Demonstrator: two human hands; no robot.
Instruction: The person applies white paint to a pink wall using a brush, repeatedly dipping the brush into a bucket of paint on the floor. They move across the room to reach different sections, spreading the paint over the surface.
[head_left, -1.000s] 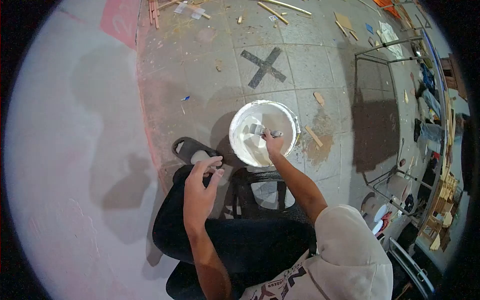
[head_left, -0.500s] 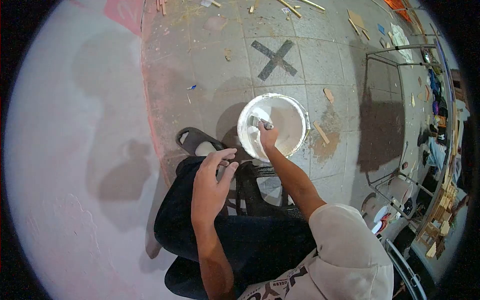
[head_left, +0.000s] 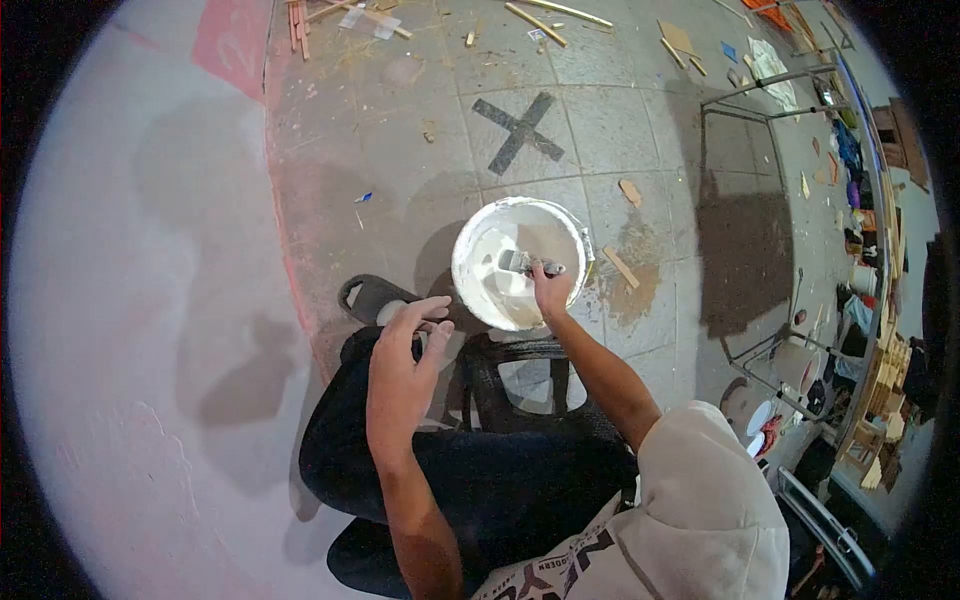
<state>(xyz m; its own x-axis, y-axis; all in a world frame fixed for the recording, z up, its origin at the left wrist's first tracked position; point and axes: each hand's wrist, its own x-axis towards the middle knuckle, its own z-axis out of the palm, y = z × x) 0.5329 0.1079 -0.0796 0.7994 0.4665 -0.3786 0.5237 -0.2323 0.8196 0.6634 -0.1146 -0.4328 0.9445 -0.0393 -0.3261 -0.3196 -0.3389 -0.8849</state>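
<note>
My right hand is closed round the handle of a flat paintbrush, whose broad end is smeared with white. It is inside the mouth of a white bucket, with thick white paint on its rim and inner wall. My left hand holds nothing; its fingers are loosely curved and apart, above my knee and near the dark sandal on my foot. Right below the bucket in view is a black plastic stool, partly hidden by my leg.
A pale wall with a pink patch runs along the left. On the tiled floor are a dark taped cross, wood strips and a scrap of board. A metal frame and piled materials line the right.
My right hand has moved the paintbrush from the left part of the bucket toward its middle right. The whole view has shifted slightly. My left hand keeps its pose.
</note>
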